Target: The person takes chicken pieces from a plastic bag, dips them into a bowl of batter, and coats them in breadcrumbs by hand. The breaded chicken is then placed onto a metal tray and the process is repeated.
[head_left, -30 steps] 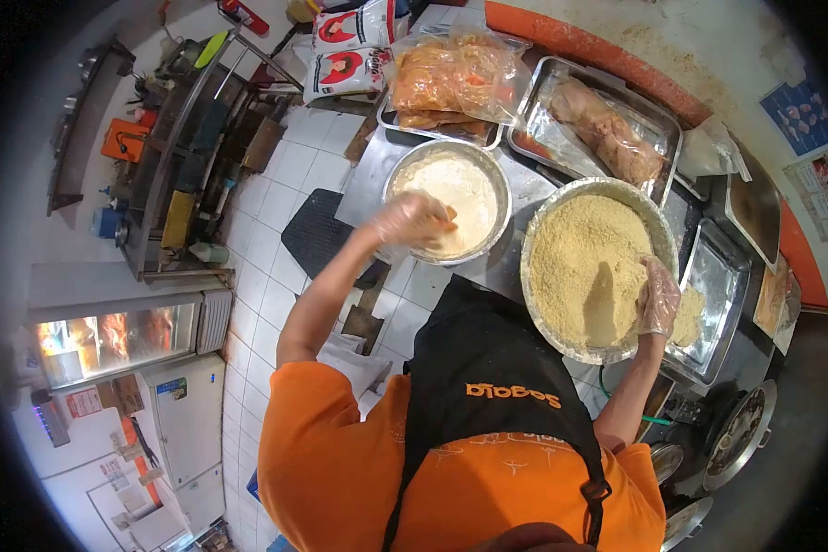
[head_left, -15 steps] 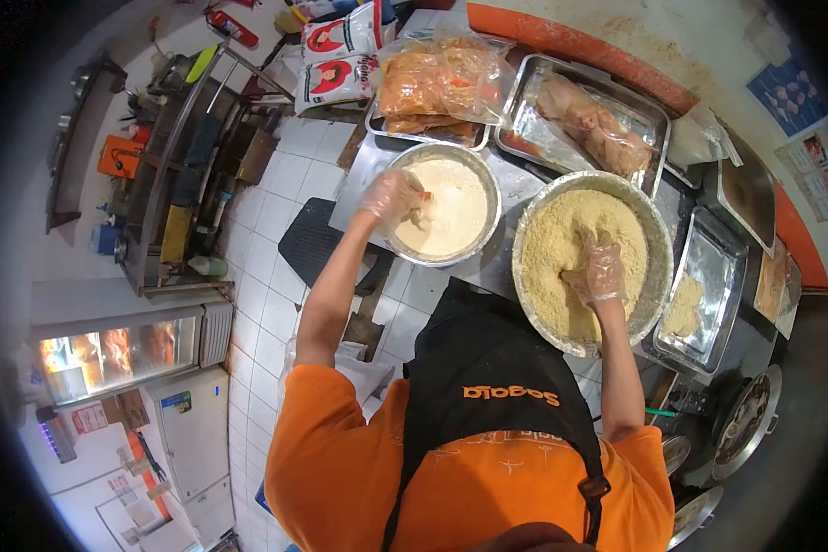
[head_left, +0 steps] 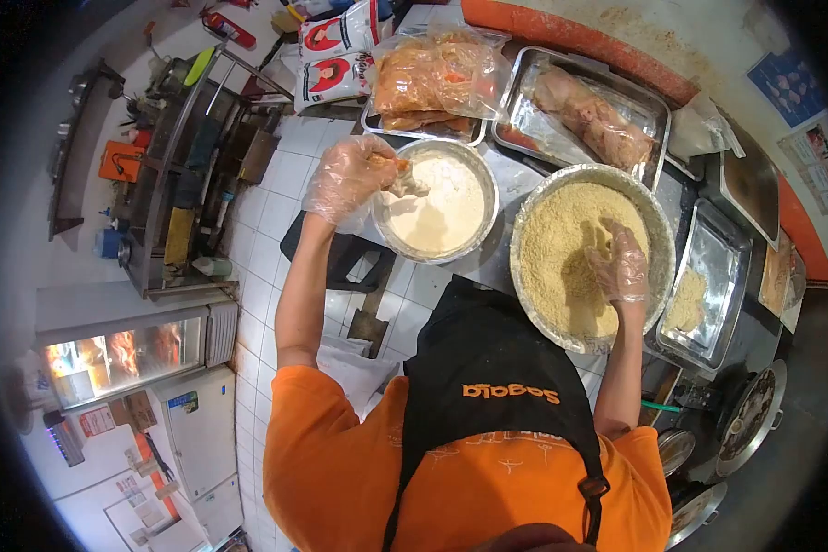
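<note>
In the head view, my left hand [head_left: 345, 184], in a clear plastic glove, pinches a small orange-brown piece of meat [head_left: 405, 180], partly coated in white. It is raised over the left rim of a metal bowl [head_left: 494, 204] holding a pale, powdery-looking mix [head_left: 446, 207]. My right hand [head_left: 621, 264], gloved too, rests at the right side of a larger metal bowl [head_left: 667, 244] filled with yellowish crumbs [head_left: 561, 239]. Its fingers are apart and slightly curled over the crumbs, with nothing visible in them.
Behind the bowls lie a tray [head_left: 515, 110] with bagged meat [head_left: 593, 115] and bags of orange marinated meat [head_left: 432, 78]. At the right, a steel tray [head_left: 708, 322] holds some crumbs. Pans [head_left: 750, 419] stand at the lower right; printed sacks [head_left: 336, 78] are at the back left.
My left hand has lifted up and left, out of the pale mix, with the meat piece in its fingers. My right hand has shifted right in the crumbs and loosened.
</note>
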### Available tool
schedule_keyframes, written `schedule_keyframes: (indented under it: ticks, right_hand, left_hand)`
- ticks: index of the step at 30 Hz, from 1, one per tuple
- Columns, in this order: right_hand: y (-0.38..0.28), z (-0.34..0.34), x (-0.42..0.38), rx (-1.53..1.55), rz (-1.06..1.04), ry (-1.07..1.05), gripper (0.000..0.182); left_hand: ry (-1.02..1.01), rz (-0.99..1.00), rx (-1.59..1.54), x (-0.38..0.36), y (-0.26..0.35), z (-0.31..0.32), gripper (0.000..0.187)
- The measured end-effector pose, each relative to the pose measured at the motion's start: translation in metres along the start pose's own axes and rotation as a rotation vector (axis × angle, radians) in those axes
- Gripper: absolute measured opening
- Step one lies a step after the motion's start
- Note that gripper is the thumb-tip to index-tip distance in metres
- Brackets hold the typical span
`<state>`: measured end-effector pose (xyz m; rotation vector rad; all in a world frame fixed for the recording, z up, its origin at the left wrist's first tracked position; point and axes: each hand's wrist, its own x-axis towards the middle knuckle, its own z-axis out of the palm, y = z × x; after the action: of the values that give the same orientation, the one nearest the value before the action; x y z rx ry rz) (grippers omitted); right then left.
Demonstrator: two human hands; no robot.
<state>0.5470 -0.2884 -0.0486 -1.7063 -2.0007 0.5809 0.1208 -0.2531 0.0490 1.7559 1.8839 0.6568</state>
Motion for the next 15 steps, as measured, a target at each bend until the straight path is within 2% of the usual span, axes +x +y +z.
schedule_keyframes:
  ticks: [4,6,8,10,12,14,15]
  right_hand:
    - [-0.025,0.004,-0.002,-0.035,-0.112,0.116,0.047]
    - [-0.038,0.017,0.002,0.062,-0.198,0.123,0.041]
    - [-0.06,0.033,0.005,0.034,-0.37,0.146,0.036]
    - [-0.078,0.062,0.012,0.136,-0.512,0.034,0.026]
    - [-0.1,0.093,0.02,0.041,-0.597,-0.176,0.016]
    - [-0.114,0.131,0.018,-0.211,-0.731,-0.236,0.016]
    - [-0.112,0.15,0.017,-0.212,-0.732,-0.231,0.016]
  left_hand:
    - [-0.01,-0.074,-0.001,0.001,0.011,0.005,0.021]
    - [0.013,-0.028,-0.012,0.006,-0.008,0.011,0.022]
    - [0.027,0.016,-0.023,0.009,-0.01,0.013,0.022]
    - [-0.082,-0.086,0.0,0.009,0.0,0.015,0.024]
    - [-0.073,-0.084,0.0,0.012,-0.001,0.016,0.025]
    - [-0.07,-0.082,0.001,0.013,0.002,0.015,0.026]
    - [-0.085,-0.093,0.009,0.013,0.007,0.013,0.027]
